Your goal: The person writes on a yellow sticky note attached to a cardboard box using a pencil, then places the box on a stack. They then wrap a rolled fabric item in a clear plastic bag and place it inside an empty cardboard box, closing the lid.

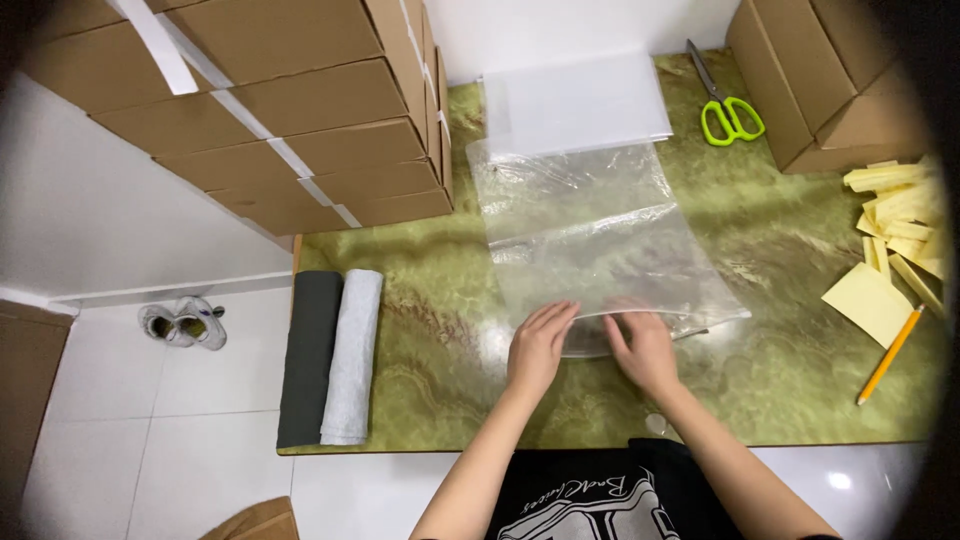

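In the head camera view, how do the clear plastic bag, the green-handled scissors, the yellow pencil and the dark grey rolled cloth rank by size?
Largest to smallest:
1. clear plastic bag
2. dark grey rolled cloth
3. yellow pencil and green-handled scissors: alike, and the scissors lie farther away, so unranked.

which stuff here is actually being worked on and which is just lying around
In hand: left hand and right hand press flat on the near edge of the clear plastic bag.

Lying about: green scissors, pencil, yellow paper slips, two rolled cloths, cardboard boxes, white sheets.
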